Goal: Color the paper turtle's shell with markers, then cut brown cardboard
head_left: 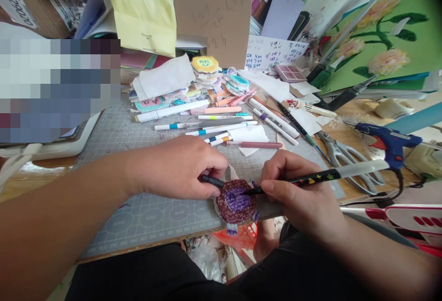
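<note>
At the front edge of the cutting mat lies a round paper cutout (230, 214) with a brown-red scribbled ring and a purple centre. Dark marks show on the purple. My right hand (304, 190) is closed on a marker pen (319, 176) with a black patterned barrel and white end; its dark tip touches the purple centre. My left hand (193, 165) is closed around a black pen cap (213, 181), with the thumb at the cutout's left edge. A white paper tab with purple marks sticks out below the cutout.
Several markers (221, 128) are strewn beyond my hands. Behind them are stacks of coloured paper cutouts (205, 65) and white paper. To the right lie scissors (348, 156) and a blue hot glue gun (390, 137). The cutting mat (148, 220) ends above my lap.
</note>
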`<state>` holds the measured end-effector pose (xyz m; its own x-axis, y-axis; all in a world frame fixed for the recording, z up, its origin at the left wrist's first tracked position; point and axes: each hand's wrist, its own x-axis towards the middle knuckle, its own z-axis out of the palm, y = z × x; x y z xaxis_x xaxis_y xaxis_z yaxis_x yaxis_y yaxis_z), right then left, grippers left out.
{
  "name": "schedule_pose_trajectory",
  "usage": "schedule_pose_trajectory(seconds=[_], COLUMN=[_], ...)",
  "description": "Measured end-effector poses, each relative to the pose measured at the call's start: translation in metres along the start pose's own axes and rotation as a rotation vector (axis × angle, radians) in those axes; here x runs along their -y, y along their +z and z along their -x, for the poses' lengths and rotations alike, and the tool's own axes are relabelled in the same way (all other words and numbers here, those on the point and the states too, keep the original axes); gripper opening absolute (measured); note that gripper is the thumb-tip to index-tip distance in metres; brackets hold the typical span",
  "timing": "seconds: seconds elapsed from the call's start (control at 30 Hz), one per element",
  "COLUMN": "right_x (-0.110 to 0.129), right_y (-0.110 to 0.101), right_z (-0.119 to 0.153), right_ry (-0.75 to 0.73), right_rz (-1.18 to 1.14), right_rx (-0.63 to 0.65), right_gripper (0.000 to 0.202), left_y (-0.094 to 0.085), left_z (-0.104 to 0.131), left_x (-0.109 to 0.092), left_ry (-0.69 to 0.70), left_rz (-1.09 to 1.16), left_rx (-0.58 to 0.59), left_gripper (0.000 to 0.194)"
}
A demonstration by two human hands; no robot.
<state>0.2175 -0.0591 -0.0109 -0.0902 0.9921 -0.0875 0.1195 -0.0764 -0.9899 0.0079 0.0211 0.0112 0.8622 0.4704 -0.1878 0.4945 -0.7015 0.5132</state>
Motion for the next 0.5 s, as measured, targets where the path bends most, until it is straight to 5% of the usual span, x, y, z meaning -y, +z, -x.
schedule_pose_trajectory(seconds=[0.5], right_x=[0.0088], right_y=[0.0024], right_z=[-0.0006], right_ry=[-0.011], right_rz=[0.121], right_rx=[0.003], right_gripper=[0.017], left_y=[0.0012], left_z=[0.0005], left_x=[0.0014], left_ry=[0.012], left_rz=[0.011], left_rx=[0.002], left_gripper=[0.013])
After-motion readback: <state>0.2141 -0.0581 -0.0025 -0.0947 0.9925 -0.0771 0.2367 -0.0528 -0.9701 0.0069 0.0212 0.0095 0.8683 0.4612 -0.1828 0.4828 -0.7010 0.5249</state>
